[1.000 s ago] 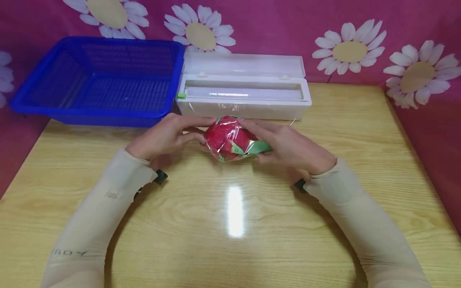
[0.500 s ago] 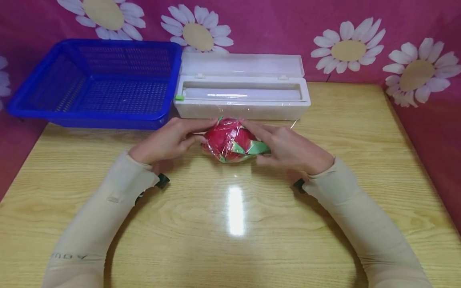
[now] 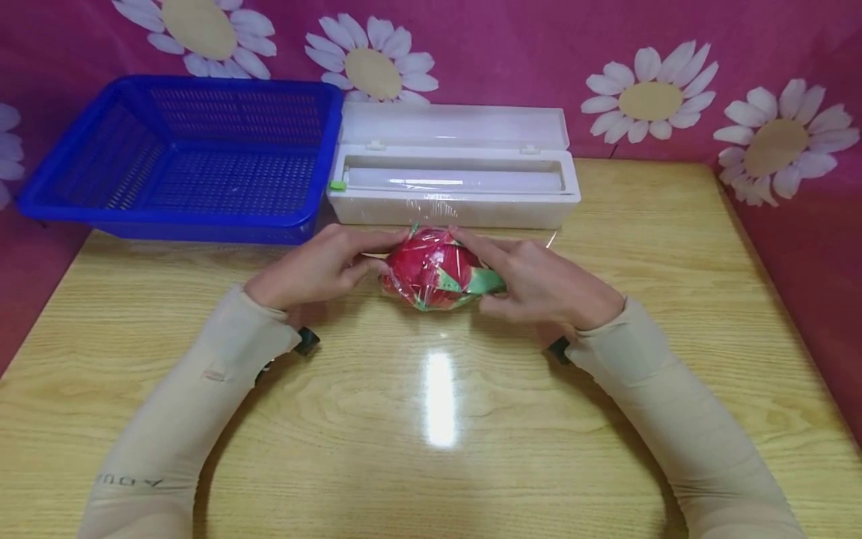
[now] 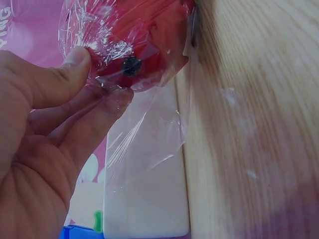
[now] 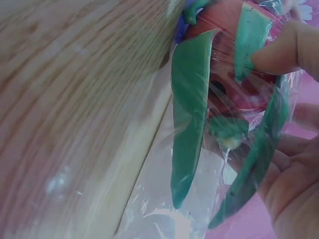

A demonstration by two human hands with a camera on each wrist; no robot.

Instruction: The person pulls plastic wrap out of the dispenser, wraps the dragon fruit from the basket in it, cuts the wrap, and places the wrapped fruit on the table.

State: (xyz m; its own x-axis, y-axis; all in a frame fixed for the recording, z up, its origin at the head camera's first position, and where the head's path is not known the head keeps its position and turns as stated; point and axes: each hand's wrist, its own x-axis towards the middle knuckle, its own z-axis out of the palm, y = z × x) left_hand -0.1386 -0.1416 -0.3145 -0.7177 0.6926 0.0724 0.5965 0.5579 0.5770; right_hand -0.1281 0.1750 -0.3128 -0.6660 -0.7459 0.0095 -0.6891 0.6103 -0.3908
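Note:
A red dragon fruit (image 3: 431, 262) with green scales is held between both hands in front of the white box, under shiny clear cling film (image 4: 144, 134). My left hand (image 3: 316, 266) pinches the film at the fruit's left end, thumb and fingertips against the bundle. In the left wrist view a dark spot shows on that end of the dragon fruit (image 4: 154, 40). At the other end, my right hand (image 3: 548, 284) holds the fruit, its thumb pressing a scale through the film and its fingers behind. Long green scales stick out there in the right wrist view.
Behind the fruit stands an open white cling film dispenser (image 3: 454, 209) with a roll (image 3: 451, 180) inside and a green tab at its left end. A blue plastic basket (image 3: 202, 232) is beside it on the wooden table (image 3: 377, 449). A pink flowered cloth rises behind.
Both hands keep their hold on the wrapped dragon fruit, almost still. The left fingers have closed in slightly at its end, and the head view has shifted a little.

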